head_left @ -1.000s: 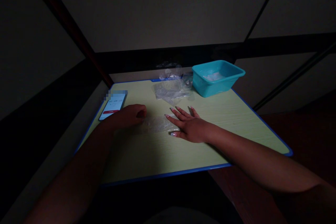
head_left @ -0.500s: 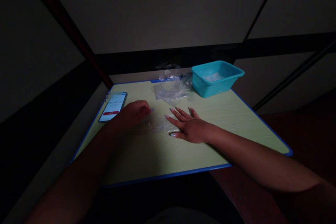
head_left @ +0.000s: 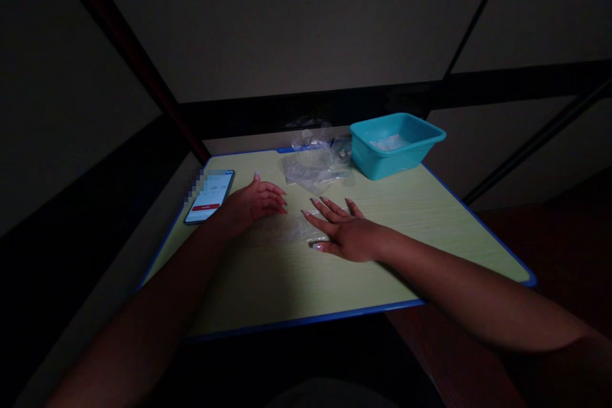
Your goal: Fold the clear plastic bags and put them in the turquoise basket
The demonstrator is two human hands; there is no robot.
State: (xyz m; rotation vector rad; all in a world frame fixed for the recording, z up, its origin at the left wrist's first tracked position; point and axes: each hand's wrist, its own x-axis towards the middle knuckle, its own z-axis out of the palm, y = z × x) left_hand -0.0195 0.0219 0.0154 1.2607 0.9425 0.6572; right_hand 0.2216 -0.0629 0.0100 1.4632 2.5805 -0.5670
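A clear plastic bag (head_left: 291,228) lies flat on the pale wood-grain tabletop (head_left: 248,287). My right hand (head_left: 351,234) rests palm down on the bag's right end, fingers spread. Over the left end of the bag is my left hand (head_left: 255,201), turned on its side with the thumb up and the fingers stretched apart; nothing is in it. Whether its lower edge touches the bag I cannot tell. Beyond both hands sits a loose heap of crumpled clear plastic bags (head_left: 315,166).
A turquoise plastic basin (head_left: 382,166) stands at the back right with some whitish, see-through material (head_left: 389,142) in it. A phone (head_left: 208,197) with a lit screen lies at the left, beside my left wrist. The table has a blue rim (head_left: 310,320); a wall rises behind.
My left hand has uncurled: its fingers, bent inward before, now stretch out with the thumb raised. My right hand keeps its place on the bag.
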